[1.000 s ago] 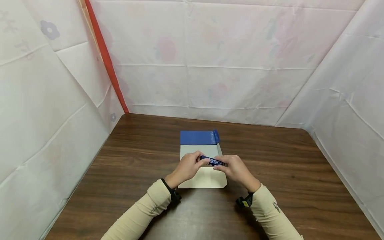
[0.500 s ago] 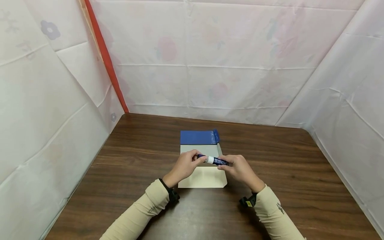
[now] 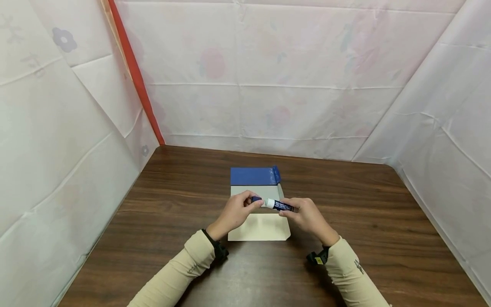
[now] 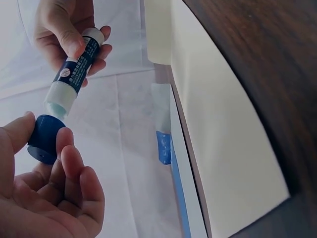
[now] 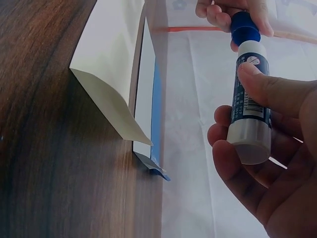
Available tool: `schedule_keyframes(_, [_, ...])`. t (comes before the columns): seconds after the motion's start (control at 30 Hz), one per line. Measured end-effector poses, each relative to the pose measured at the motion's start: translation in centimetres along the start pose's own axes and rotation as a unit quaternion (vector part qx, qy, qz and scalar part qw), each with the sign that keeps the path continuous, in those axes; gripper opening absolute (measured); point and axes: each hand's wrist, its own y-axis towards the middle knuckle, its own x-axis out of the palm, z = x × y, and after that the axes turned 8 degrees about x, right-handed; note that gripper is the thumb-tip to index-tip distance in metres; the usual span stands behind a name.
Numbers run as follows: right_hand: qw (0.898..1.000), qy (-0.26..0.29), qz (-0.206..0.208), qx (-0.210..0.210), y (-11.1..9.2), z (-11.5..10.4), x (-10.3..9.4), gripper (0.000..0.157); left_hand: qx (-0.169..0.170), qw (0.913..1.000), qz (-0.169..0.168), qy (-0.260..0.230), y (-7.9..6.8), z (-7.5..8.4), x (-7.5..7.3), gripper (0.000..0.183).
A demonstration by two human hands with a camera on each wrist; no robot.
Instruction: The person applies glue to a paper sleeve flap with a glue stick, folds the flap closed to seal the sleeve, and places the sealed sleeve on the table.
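My left hand (image 3: 235, 213) pinches a blue cap (image 4: 45, 139) between thumb and fingers. Opposite it, my right hand (image 3: 307, 215) grips the dark blue and white body of a glue stick (image 5: 250, 99), thumb on the label. The glue stick's white collar faces the cap, with a narrow gap between them in the left wrist view; pale glue shows at its mouth. Both hands are over a creased paper sheet on the table, with a cream panel (image 3: 258, 227) nearest me, a pale grey panel (image 3: 253, 190) partly hidden behind the hands, and a blue panel (image 3: 251, 176) farthest away.
A small blue flap (image 3: 276, 175) stands up at the sheet's far right edge. Under it lies a dark wood-grain table (image 3: 184, 183). White printed sheeting (image 3: 291, 76) closes off the back and sides, and a red strip (image 3: 134, 72) runs down the left corner.
The cap has come off the glue stick, baring its white collar. My right hand has shifted slightly right with the stick, and my left hand slightly left with the cap. The paper stays put.
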Motion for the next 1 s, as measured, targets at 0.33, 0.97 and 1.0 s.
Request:
schedule_keyframes(0.33, [1.0,0.005,-0.002,0.017,-0.06,0.18,0.12,0.03,0.002,0.9999,0.011,0.005,0.02,-0.22,0.08,0.021])
schedule_keyframes(0.97, [0.999,0.021,-0.007,0.042,-0.1,0.28,-0.16,0.028,0.024,0.9995,0.018,0.006,-0.23,-0.23,-0.05,0.024])
schedule_keyframes(1.0, [0.999,0.022,-0.007,0.042,-0.1,0.28,-0.17,0.028,0.025,0.9995,0.018,0.004,-0.21,-0.21,-0.09,0.024])
